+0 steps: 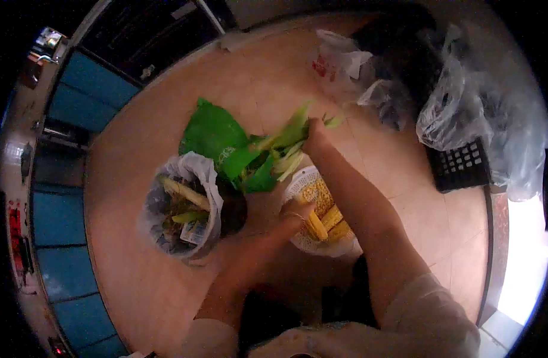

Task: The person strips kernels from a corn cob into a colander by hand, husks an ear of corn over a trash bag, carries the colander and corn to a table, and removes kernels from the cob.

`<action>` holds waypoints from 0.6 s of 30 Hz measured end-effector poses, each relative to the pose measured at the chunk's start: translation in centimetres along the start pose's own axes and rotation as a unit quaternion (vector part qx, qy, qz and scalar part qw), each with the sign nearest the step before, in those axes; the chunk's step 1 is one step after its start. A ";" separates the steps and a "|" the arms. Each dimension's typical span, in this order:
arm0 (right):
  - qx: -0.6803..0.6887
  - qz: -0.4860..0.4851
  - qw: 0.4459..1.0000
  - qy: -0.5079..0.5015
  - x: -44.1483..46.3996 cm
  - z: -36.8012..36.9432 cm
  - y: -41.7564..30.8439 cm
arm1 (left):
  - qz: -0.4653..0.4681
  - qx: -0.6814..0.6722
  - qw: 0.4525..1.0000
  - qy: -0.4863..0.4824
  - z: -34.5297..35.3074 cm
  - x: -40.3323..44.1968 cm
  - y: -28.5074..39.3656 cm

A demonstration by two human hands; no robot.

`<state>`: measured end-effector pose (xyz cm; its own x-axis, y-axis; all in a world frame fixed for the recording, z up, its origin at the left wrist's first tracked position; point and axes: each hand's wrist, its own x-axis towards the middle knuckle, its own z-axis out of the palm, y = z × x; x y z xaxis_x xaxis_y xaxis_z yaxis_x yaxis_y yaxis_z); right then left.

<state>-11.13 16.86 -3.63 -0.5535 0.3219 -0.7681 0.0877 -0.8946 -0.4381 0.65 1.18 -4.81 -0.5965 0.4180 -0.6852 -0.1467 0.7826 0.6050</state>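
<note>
Round white perforated plastic basket (313, 245) holding knobbly yellow corn cobs (332, 217); blurred left hand (296, 210) at cobs, grip unclear. Alongside, bin (213, 206) lined with crumpled translucent plastic. Beyond, right hand (314, 135) gripping leafy green husk (290, 135); smooth green bag (211, 128), pale lettering (225, 153) illegible; farther, crinkled clear bag (341, 59), red print (324, 68) unreadable.

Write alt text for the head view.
A person's right hand grips green corn husk near a green plastic bag, while the blurred left hand is at a white perforated basket of husked yellow corn. A lined waste bin holding scraps stands to the left on the tiled floor.
</note>
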 end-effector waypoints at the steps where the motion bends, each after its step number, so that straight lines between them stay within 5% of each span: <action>1: -0.002 0.000 1.000 -0.008 1.0 -0.4 0.9 | -0.007 0.037 0.999 0.013 0.8 0.6 -0.4; 7: 0.098 0.075 0.981 -0.152 3.6 -1.9 6.0 | -0.029 0.302 0.952 0.047 -0.1 -1.6 1.6; 9: -0.058 0.059 0.994 0.077 4.0 -2.0 7.0 | 0.023 0.434 0.898 0.073 -2.9 -4.8 4.7; 10: 0.089 0.080 0.992 -0.051 4.2 -2.8 7.6 | 0.051 0.488 0.868 0.079 -4.8 -5.8 5.8; 13: 0.086 0.092 0.988 -0.093 5.8 -3.2 7.4 | 0.028 0.575 0.809 0.123 -8.9 -1.8 3.2; 14: 0.087 0.092 0.987 -0.094 6.9 -3.3 8.4 | 0.038 0.585 0.780 0.220 -10.1 -0.1 1.7; 15: 0.011 0.042 0.999 -0.003 8.7 -3.5 10.0 | 0.049 0.588 0.743 0.315 -11.2 1.4 0.5; 16: -0.024 0.012 0.999 0.040 9.9 -3.7 11.2 | 0.050 0.589 0.742 0.316 -11.9 2.6 -0.6; 18: -0.185 -0.055 0.977 0.093 11.6 -4.2 13.5 | 0.038 0.678 0.650 0.340 -13.6 5.5 -1.9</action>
<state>-12.91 9.77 -20.39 -0.4190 0.4922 -0.7630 0.3483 -0.6889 -0.6357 -13.08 -4.29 -4.21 -0.8406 0.5387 -0.0570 0.4588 0.6520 -0.6037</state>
